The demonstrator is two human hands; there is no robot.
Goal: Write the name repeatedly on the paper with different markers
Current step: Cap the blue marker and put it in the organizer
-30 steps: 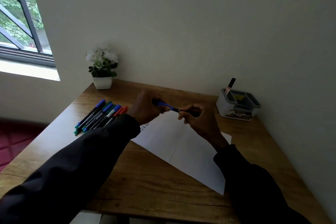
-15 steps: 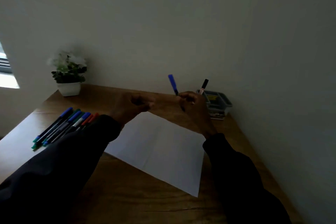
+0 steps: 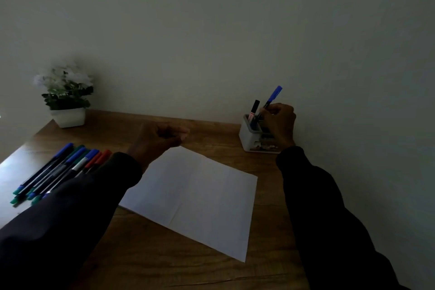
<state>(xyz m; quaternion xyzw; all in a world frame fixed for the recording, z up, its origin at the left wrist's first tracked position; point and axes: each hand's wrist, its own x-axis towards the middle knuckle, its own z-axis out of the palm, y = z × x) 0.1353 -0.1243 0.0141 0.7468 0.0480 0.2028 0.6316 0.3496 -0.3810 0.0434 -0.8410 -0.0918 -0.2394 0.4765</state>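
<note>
In the head view, a blue-capped marker (image 3: pixel 270 99) is being held upright by the right hand (image 3: pixel 279 122) over the white holder (image 3: pixel 249 136), beside a black marker (image 3: pixel 254 107) standing there. It is probably being stowed; it should be lowered straight into a free slot. The left hand (image 3: pixel 160 136) is being kept loosely curled, apparently empty, above the paper's (image 3: pixel 195 195) far corner. Spare markers (image 3: pixel 58 169) are lying left of the paper.

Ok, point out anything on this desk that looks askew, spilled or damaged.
Only the paper looks askew: it lies rotated on the desk, edges not square to it, and shows fold creases. The markers lie neatly grouped, and nothing looks spilled or broken.
</note>
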